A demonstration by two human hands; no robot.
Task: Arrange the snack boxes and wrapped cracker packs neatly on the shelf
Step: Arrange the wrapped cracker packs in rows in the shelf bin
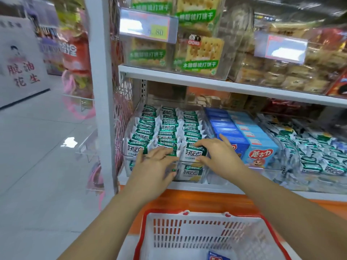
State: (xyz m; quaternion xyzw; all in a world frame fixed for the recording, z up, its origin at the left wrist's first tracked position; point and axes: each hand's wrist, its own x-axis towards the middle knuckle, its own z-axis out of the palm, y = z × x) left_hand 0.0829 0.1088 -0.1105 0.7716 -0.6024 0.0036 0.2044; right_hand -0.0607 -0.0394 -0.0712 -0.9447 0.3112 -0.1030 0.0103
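Note:
Green-and-white wrapped cracker packs [165, 126] stand in three rows in a clear tray on the lower shelf [206, 186]. My left hand [155, 166] lies with straight fingers on the front packs of the middle row. My right hand [217, 152] rests on the front pack of the right row [195, 152], fingers along its top and thumb under its lower edge. Blue snack boxes [244, 136] stand in two rows just right of that hand. More wrapped packs [315, 151] lie loosely heaped at the far right.
A red-and-white shopping basket [150, 233] sits below my arms with one blue box [217, 257] in its bottom. An upper shelf [206, 79] holds clear cracker tubs [199, 53] and price tags. A white upright post [101, 91] stands left; tiled aisle floor beyond.

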